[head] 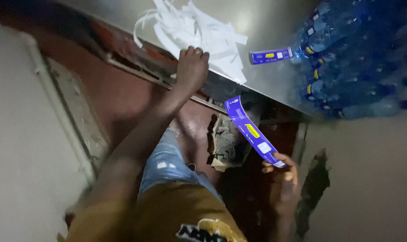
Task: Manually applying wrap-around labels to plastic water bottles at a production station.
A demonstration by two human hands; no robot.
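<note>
Left hand [191, 67]: fingers curled over the near edge of the desk [266, 80], gripping the edge itself, just beside the paper pile.
Right hand [285, 179]: low beside the knee, fingertips pinching one end of a blue label strip [250, 130].
Blue label strip: long, slightly curved, held in the air below the desk edge, slanting up toward it.
White paper strips [199, 31]: loose heap on the desk, touching the left hand's knuckles.
Second blue label [271, 55]: flat on the desk, right of the heap.
Blue water bottles [347, 58]: stacked on their sides, far right of the desk.
Floor [118, 98]: reddish, crumpled cloth [228, 141] under the desk.
</note>
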